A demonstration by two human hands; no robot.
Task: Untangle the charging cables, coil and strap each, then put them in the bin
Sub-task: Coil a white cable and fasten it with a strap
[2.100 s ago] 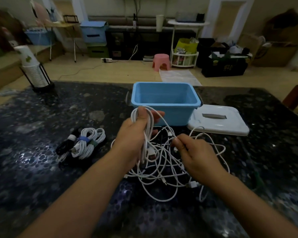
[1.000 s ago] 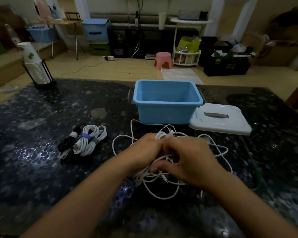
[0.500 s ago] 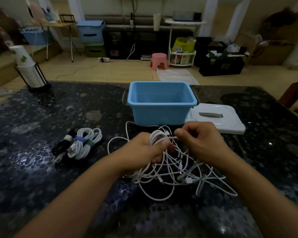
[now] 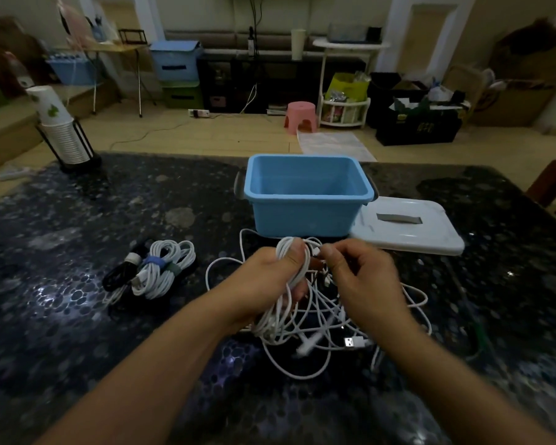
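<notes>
Charging cables (image 4: pixel 305 319): we see a white tangle on the dark worktop (image 4: pixel 61 316), just in front of the blue bin (image 4: pixel 305 216).
Left hand (image 4: pixel 270 281): fingers wrapped round a coiled bunch, thumb on top.
Right hand (image 4: pixel 363 277): fingers pinching a strand near the coil.
Strapped coils (image 4: pixel 161 271): we spot them lying left of the tangle.
White lid (image 4: pixel 408 229): beside the bin, on the right.

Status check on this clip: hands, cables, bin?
Left hand grips white cable bundle; right hand pinches a strand. Tangle unsorted. Three strapped coils on table, blue bin holds nothing visible. Path unobstructed.
</notes>
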